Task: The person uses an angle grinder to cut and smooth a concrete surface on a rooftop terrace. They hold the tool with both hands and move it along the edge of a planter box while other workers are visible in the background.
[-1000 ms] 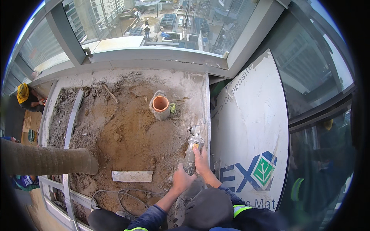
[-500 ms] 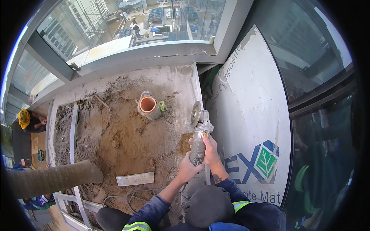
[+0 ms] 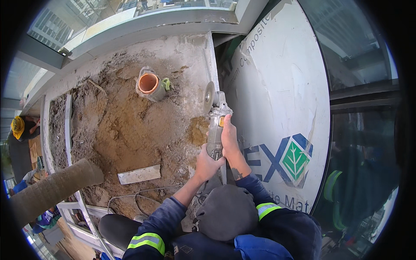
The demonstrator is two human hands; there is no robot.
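Both my hands grip a grey angle grinder (image 3: 215, 132) with a round metal disc (image 3: 209, 97) at its far end. My left hand (image 3: 207, 164) is wrapped round the rear of its body. Closer to the disc, my right hand (image 3: 229, 138) holds the right side, with the thumb beside a yellow patch. The disc stands on edge by the pale concrete ledge (image 3: 197, 82) bordering the soil. Whether it touches the concrete or spins, I cannot tell.
An orange-lined pipe (image 3: 151, 86) wrapped in plastic rises from the soil (image 3: 125, 130). A pale strip (image 3: 139, 174) and a cable (image 3: 143, 193) lie nearby. At right leans a large white panel (image 3: 277, 86). A thick brown tube (image 3: 56, 186) and a person in a yellow hat (image 3: 17, 127) are at left.
My view has tilted, so the scene sits higher and slightly further left in the picture. Both hands keep their grip on the angle grinder, and its disc remains by the ledge.
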